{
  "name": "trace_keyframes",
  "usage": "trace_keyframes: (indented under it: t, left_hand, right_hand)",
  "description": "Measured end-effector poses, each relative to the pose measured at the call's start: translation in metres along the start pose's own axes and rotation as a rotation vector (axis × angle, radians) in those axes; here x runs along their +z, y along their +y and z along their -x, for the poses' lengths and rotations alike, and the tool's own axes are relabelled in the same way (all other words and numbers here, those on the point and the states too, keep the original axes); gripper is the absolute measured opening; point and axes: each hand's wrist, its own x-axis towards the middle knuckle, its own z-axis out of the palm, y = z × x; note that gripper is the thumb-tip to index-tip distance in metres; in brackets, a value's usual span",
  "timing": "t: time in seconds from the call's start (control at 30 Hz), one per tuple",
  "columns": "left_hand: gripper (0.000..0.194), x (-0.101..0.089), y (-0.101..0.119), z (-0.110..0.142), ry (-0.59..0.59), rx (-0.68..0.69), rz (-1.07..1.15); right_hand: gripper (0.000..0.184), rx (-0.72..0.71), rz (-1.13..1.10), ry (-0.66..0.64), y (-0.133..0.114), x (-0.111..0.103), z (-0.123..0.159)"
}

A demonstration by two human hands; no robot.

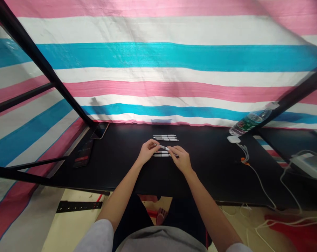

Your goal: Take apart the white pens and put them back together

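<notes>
Between my two hands a white pen (163,147) is held up just over the black table, slightly tilted down to the right. My left hand (148,150) pinches its left end with thumb and fingers. At the other end, my right hand (179,156) grips it the same way. Beyond the hands, several white pens (165,137) with dark parts lie side by side in a group. Below the held pen, two more pens (161,154) rest on the table, partly covered by my fingers.
The black table (116,164) meets a striped sheet (158,57) at the back. A phone (100,130) and a dark flat item with red print (82,154) lie on the left. On the right, a water bottle (249,121) leans near a white charger (234,139) with cables.
</notes>
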Motion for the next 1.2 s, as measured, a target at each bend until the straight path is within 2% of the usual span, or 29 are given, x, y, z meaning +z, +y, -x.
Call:
trace_keyframes:
  t: [0.1, 0.3, 0.4, 0.5, 0.7, 0.83, 0.9, 1.03, 1.13, 1.2]
  left_hand:
    - [0.026, -0.001, -0.004, -0.002, 0.003, 0.008, 0.024]
    - [0.027, -0.005, -0.01, -0.005, 0.128, -0.028, 0.068]
    - [0.026, -0.003, -0.007, -0.003, 0.097, -0.014, 0.095]
    - [0.026, -0.001, -0.003, -0.002, 0.039, -0.004, 0.114]
    - [0.037, -0.003, -0.005, -0.003, 0.094, -0.06, 0.091]
    - [0.037, -0.004, -0.009, -0.004, 0.012, -0.049, 0.069]
    - [0.044, -0.003, -0.009, -0.004, 0.014, -0.053, 0.091]
    - [0.032, -0.003, -0.008, -0.003, 0.004, -0.084, 0.065]
    - [0.04, -0.005, -0.008, -0.003, -0.013, -0.026, 0.074]
    - [0.037, -0.006, -0.008, -0.003, -0.014, -0.054, 0.04]
  right_hand:
    - [0.023, 0.103, -0.139, 0.027, 0.0, -0.002, -0.003]
    - [0.029, 0.413, -0.604, 0.061, 0.006, -0.001, -0.008]
    - [0.032, 0.572, -0.661, 0.094, 0.008, 0.001, -0.009]
    - [0.037, 0.669, -0.683, 0.146, 0.009, 0.001, -0.009]
    - [0.035, 0.672, -0.723, 0.17, 0.01, 0.001, -0.01]
    - [0.033, 0.668, -0.698, 0.179, 0.009, 0.0, -0.01]
    - [0.033, 0.663, -0.69, 0.18, 0.009, -0.001, -0.01]
    - [0.031, 0.637, -0.684, 0.143, 0.011, 0.0, -0.009]
    - [0.031, 0.626, -0.668, 0.14, 0.012, 0.001, -0.008]
    - [0.031, 0.619, -0.663, 0.134, 0.012, 0.001, -0.008]
